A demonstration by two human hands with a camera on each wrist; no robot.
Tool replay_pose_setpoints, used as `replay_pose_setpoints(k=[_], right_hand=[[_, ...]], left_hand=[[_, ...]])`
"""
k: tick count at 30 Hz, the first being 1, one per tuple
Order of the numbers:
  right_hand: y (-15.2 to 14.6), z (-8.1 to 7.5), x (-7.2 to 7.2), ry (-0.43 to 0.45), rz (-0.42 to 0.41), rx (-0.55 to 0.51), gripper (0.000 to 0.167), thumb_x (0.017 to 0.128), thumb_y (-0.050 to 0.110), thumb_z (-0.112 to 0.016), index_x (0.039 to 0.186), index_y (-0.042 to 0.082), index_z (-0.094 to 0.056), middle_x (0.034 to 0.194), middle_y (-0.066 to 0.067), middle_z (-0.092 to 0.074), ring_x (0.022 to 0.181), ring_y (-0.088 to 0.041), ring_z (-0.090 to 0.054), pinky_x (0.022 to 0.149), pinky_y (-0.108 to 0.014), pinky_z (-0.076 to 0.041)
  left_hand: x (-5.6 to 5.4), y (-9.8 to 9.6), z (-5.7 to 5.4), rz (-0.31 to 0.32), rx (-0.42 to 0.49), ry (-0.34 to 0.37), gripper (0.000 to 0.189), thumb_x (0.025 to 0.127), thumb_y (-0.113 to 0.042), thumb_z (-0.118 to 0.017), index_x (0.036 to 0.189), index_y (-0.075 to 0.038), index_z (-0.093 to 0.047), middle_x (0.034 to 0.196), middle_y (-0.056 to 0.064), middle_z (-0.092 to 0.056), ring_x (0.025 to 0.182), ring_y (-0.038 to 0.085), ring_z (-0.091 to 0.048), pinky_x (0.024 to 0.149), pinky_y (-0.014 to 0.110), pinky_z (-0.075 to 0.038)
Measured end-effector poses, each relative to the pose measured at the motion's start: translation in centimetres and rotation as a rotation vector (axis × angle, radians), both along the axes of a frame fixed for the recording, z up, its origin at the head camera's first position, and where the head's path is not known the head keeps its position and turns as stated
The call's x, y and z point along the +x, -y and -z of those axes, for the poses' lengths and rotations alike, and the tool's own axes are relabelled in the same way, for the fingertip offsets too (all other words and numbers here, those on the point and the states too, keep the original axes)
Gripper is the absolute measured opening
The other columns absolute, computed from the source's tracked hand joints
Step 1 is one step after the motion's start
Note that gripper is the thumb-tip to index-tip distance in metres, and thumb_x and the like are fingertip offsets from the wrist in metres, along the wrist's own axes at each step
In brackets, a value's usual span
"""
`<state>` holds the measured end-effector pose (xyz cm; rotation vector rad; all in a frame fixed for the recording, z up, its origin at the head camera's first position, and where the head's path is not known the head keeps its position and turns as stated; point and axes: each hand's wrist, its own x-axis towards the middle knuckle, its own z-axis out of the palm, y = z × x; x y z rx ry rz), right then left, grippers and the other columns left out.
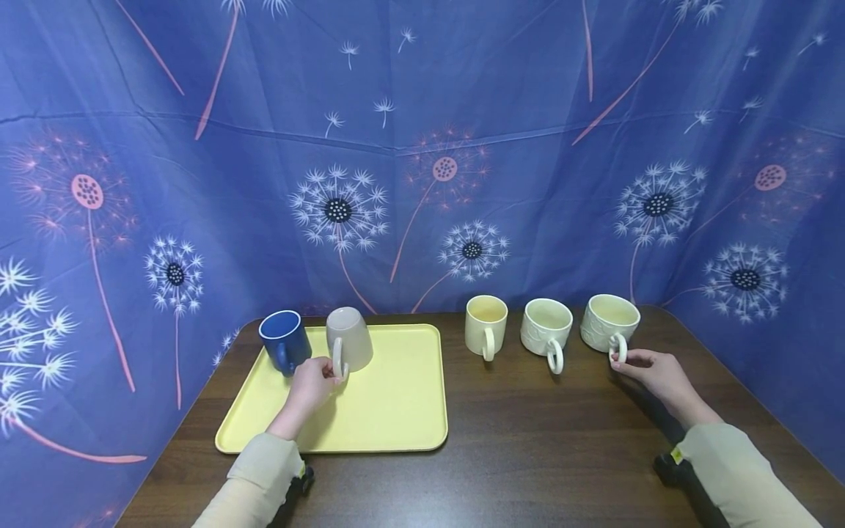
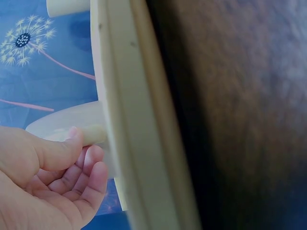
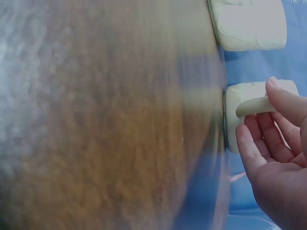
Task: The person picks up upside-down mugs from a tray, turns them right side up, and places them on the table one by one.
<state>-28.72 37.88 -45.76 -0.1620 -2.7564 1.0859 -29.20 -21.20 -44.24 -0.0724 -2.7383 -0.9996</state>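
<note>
On the left part of the yellow tray [image 1: 396, 418], a grey mug [image 1: 354, 339] stands upside down with its handle toward me. My left hand [image 1: 309, 386] pinches that handle between thumb and fingers, seen also in the left wrist view, where the handle [image 2: 94, 135] meets the thumb tip. Just left of it a blue mug [image 1: 290, 346] sits upright on the tray, its handle partly behind my hand. Far right on the table, my right hand [image 1: 663, 378] pinches the handle of an upright pale green mug [image 1: 599, 331] with a raised pattern; this mug [image 3: 245, 92] appears in the right wrist view.
Between the tray and the right-hand mug stand a pale yellow mug [image 1: 484, 334] and a second pale green mug [image 1: 543, 334], both upright with handles facing me. The brown wooden table [image 1: 528, 447] ends at a blue dandelion-print curtain [image 1: 554, 205] behind and beside it.
</note>
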Motion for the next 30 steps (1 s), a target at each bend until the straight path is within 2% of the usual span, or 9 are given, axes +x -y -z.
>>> replay_pose_setpoints(k=[5,11,19,26,30], right_hand=[[0.5,-0.2,0.5,0.001,0.001,0.013,0.048,0.084,0.041,-0.069,0.108,-0.001,-0.067,0.108,-0.02,-0.066,0.081,-0.003,-0.049,0.072,-0.028,-0.034],[1.1,-0.4,0.9,-0.025,0.043,0.026,0.052,0.084,0.038,-0.069,0.11,-0.006,-0.064,0.11,-0.026,-0.064,0.085,-0.015,-0.052,0.07,-0.028,-0.036],[1.4,-1.0,1.2,-0.029,0.055,-0.077,0.059,0.084,0.034,-0.071,0.118,-0.012,-0.056,0.103,-0.022,-0.067,0.072,0.014,-0.046,0.065,-0.015,-0.041],[1.2,-1.5,1.4,-0.073,0.054,-0.069,0.056,0.082,0.032,-0.074,0.114,-0.011,-0.059,0.093,-0.01,-0.07,0.071,0.015,-0.047,0.063,-0.012,-0.04],[1.2,-2.0,1.8,-0.094,0.055,-0.065,0.055,0.081,0.032,-0.074,0.115,-0.009,-0.06,0.093,-0.011,-0.071,0.072,0.018,-0.046,0.064,-0.012,-0.04]], left_hand=[[0.1,0.0,-0.2,-0.001,-0.014,-0.004,0.01,0.072,0.001,-0.074,0.074,-0.001,-0.064,0.066,0.003,-0.061,0.065,0.016,-0.052,0.059,0.028,-0.041],[0.4,-0.2,-0.7,0.008,-0.004,-0.003,0.01,0.074,0.0,-0.074,0.075,-0.001,-0.063,0.068,0.003,-0.062,0.065,0.015,-0.052,0.058,0.027,-0.042],[1.0,-0.4,-1.0,0.031,-0.02,-0.023,0.013,0.075,0.001,-0.073,0.073,-0.002,-0.06,0.066,0.002,-0.058,0.063,0.014,-0.049,0.057,0.027,-0.04],[1.7,-0.4,-1.4,0.043,-0.022,-0.037,0.016,0.075,0.001,-0.073,0.071,-0.003,-0.059,0.065,0.001,-0.056,0.062,0.013,-0.047,0.057,0.027,-0.039],[2.0,-0.4,-1.6,0.047,-0.021,-0.05,0.015,0.075,0.002,-0.073,0.071,-0.003,-0.059,0.065,0.001,-0.056,0.063,0.014,-0.048,0.058,0.028,-0.04]])
